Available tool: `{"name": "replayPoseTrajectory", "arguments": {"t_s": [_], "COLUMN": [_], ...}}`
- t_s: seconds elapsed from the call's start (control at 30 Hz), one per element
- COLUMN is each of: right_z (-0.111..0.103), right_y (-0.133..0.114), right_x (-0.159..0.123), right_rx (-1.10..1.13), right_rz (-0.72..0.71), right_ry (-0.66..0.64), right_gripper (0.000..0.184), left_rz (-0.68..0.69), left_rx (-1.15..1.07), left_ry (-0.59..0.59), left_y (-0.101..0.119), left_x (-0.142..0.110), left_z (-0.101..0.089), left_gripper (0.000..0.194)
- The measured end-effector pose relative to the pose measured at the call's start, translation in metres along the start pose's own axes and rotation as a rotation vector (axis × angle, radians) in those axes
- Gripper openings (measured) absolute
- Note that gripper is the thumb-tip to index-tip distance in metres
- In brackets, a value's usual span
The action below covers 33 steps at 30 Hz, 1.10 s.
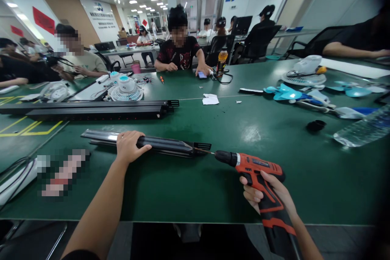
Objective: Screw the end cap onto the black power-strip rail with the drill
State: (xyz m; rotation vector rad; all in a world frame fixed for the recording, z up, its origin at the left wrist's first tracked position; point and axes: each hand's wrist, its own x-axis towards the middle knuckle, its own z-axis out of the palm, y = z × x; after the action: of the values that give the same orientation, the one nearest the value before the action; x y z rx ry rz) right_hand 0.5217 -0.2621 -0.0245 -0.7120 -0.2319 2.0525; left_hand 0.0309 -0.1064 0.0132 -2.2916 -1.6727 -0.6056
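The right hand (283, 195) is wrapped round the grip of a red and black drill (258, 165), with its index finger up by the trigger; whether the trigger is squeezed I cannot tell. The drill points left across the green table (189, 195), and its thin bit (207, 152) reaches to the slotted end of a black bar (167, 145). Contact at the tip is too small to make out.

The bar lies flat on the table in front of the person. The left hand (131, 146) holds it from above, fingers curled over the far side and thumb stretched along it; the fingertips are hidden.

The step in hand appears to be work with the bit at that end. The next move seems to call for a firm left hand and the bit kept in line.

Past the bar, more black bars (88, 109) lie side by side. Beyond them are a white fan (126, 89), a scrap of paper (210, 99) and blue blades (283, 92). At the far edge, 1 co-worker (178, 55) sits with a hand at a phone (202, 74), beside a drink bottle (222, 63).
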Motion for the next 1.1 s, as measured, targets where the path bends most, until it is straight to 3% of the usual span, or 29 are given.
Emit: {"name": "replayPoseTrajectory", "arguments": {"t_s": [0.3,0.7,0.93,1.1], "right_z": [0.000,0.009,0.025,0.031], "right_y": [0.000,0.004,0.008,0.012], "right_x": [0.001,0.005,0.010,0.015], "right_rx": [-0.070,-0.132,-0.076,-0.100], "right_rz": [-0.004,0.012,0.059,0.058], "right_ry": [-0.026,-0.058,-0.047,-0.047], "right_gripper": [0.044,0.043,0.048,0.049], "left_rz": [-0.004,-0.003,-0.067,-0.146], "left_rx": [0.004,0.010,-0.004,-0.001], "left_ry": [-0.017,-0.038,-0.024,0.037], "left_y": [0.001,-0.017,-0.028,-0.020], "left_x": [0.002,-0.002,-0.004,-0.004], "left_z": [-0.004,-0.008,-0.006,-0.008], "left_gripper": [0.060,0.064,0.051,0.040]}}
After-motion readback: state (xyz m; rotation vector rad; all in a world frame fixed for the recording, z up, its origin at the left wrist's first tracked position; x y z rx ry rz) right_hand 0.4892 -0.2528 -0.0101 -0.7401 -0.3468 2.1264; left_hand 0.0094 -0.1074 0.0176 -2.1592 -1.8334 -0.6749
